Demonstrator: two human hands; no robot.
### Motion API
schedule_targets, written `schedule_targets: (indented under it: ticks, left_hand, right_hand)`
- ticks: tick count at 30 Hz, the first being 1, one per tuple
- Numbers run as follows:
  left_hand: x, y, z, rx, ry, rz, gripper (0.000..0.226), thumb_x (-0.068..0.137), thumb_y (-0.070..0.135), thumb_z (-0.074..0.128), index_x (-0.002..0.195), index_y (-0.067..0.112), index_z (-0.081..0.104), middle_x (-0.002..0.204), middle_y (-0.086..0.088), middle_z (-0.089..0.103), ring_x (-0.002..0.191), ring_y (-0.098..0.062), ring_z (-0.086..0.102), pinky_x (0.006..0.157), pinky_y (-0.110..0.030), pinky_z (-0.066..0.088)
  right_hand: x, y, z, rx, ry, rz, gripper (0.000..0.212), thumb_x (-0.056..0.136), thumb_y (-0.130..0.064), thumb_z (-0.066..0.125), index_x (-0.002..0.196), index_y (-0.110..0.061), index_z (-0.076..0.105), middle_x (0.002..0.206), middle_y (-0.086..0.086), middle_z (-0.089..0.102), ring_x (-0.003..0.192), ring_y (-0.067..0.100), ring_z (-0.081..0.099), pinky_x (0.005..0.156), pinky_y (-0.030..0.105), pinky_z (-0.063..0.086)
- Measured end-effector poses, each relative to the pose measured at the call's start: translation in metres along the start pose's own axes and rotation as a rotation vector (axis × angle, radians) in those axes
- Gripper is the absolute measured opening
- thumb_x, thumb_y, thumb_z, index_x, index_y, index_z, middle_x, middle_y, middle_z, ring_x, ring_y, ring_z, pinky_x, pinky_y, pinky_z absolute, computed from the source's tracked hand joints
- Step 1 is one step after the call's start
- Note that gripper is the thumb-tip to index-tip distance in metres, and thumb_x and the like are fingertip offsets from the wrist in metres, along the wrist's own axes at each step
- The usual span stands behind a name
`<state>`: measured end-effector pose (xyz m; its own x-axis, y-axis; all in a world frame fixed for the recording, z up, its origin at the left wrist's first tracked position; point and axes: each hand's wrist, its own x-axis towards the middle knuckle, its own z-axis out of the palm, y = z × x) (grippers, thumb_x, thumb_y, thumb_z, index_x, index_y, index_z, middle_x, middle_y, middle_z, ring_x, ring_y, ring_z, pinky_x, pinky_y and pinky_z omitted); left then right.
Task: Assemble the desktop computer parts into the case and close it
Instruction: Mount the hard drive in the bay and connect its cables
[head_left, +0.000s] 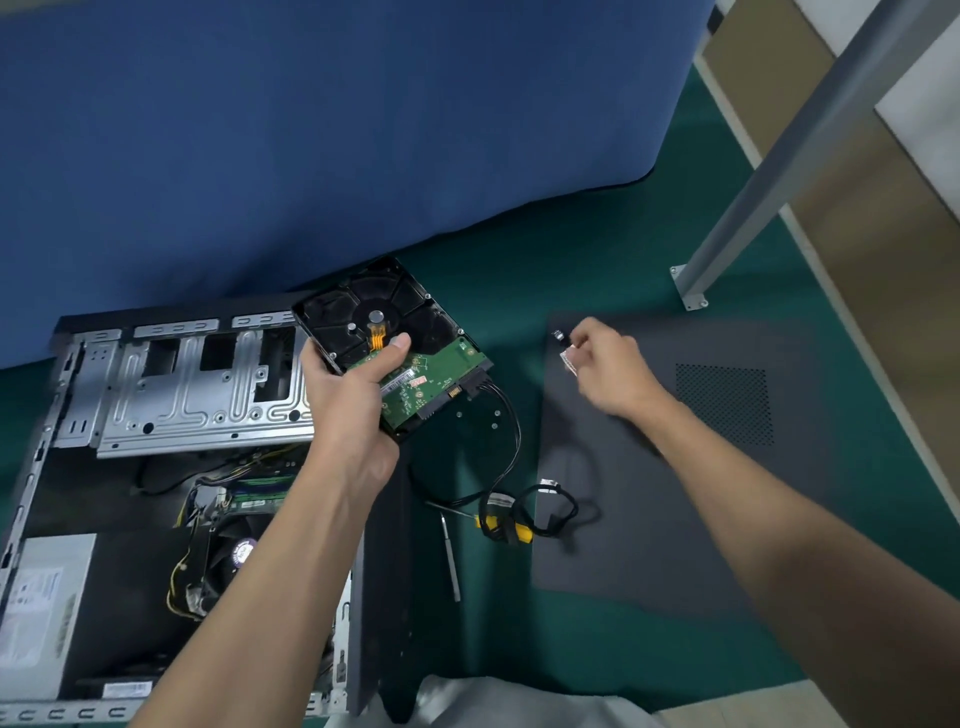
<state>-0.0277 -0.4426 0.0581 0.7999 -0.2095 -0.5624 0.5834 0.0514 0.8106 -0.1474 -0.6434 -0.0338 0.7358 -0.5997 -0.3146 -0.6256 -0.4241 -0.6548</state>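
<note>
The open computer case is seen lying at eight o'clock in the view. A silver drive cage is fixed at its twelve o'clock end. A grey power box is set in its seven o'clock corner, and a round fan is seen near its middle among thin wires. The hard drive is held up in the air at the case's two o'clock corner, green board side up. It is gripped by the left hand, with the thumb pressed on the board and the fingers wrapped round the far edge. A black cable is plugged into the drive's four o'clock end and is looped on the green floor over a yellow-handled screwdriver. A thin metal rod is laid at the screwdriver's seven o'clock. The dark side panel is laid flat at the case's three o'clock. Above it, a small dark piece with a white tag is pinched by the right hand; it is too blurred to be named
</note>
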Motion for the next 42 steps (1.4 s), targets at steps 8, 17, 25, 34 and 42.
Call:
schedule_targets:
  ticks: [8, 17, 25, 34, 42]
  left_hand:
    - [-0.017, 0.004, 0.015, -0.033, -0.051, 0.058, 0.065, 0.074, 0.005, 0.080, 0.122, 0.036, 0.049, 0.115, 0.005, 0.069, 0.103, -0.022, 0.068, 0.086, -0.057, 0.054]
    - [-0.045, 0.019, 0.010, -0.110, -0.092, 0.130, 0.075, 0.074, 0.002, 0.079, 0.132, 0.031, 0.043, 0.117, 0.001, 0.067, 0.105, -0.025, 0.067, 0.094, -0.058, 0.048]
    - [-0.061, 0.029, -0.008, -0.208, -0.112, 0.148, 0.059, 0.075, 0.001, 0.078, 0.119, 0.030, 0.050, 0.111, 0.000, 0.070, 0.101, -0.024, 0.069, 0.083, -0.059, 0.054]
    - [-0.072, 0.038, -0.023, -0.284, -0.199, 0.089, 0.064, 0.074, 0.004, 0.079, 0.124, 0.029, 0.048, 0.118, -0.008, 0.068, 0.104, -0.032, 0.067, 0.075, -0.061, 0.055]
    - [-0.077, 0.044, -0.028, -0.277, -0.258, 0.115, 0.068, 0.073, 0.005, 0.080, 0.127, 0.030, 0.048, 0.122, -0.008, 0.066, 0.107, -0.032, 0.066, 0.078, -0.061, 0.055]
  right_hand:
    - [-0.088, -0.061, -0.046, 0.943, -0.112, 0.184, 0.026, 0.094, -0.013, 0.046, 0.107, -0.002, 0.065, 0.073, 0.007, 0.063, 0.049, 0.011, 0.035, 0.041, 0.022, 0.019]
    - [-0.154, -0.123, -0.022, 1.246, -0.307, 0.151, 0.021, 0.095, -0.022, 0.054, 0.087, -0.005, 0.063, 0.061, 0.001, 0.050, 0.050, 0.012, 0.042, 0.045, 0.022, 0.035]
    - [-0.169, -0.143, 0.012, 1.204, -0.013, 0.085, 0.013, 0.090, -0.006, 0.061, 0.101, 0.000, 0.060, 0.069, 0.001, 0.064, 0.062, 0.010, 0.051, 0.061, 0.020, 0.041]
    - [-0.179, -0.148, 0.020, 1.000, 0.175, 0.030, 0.012, 0.084, -0.026, 0.071, 0.085, -0.014, 0.073, 0.073, 0.002, 0.072, 0.058, 0.005, 0.050, 0.066, 0.015, 0.044]
    - [-0.187, -0.151, 0.018, 0.955, 0.150, -0.114, 0.029, 0.095, -0.014, 0.055, 0.072, -0.016, 0.072, 0.064, -0.004, 0.062, 0.063, 0.009, 0.047, 0.060, 0.013, 0.040]
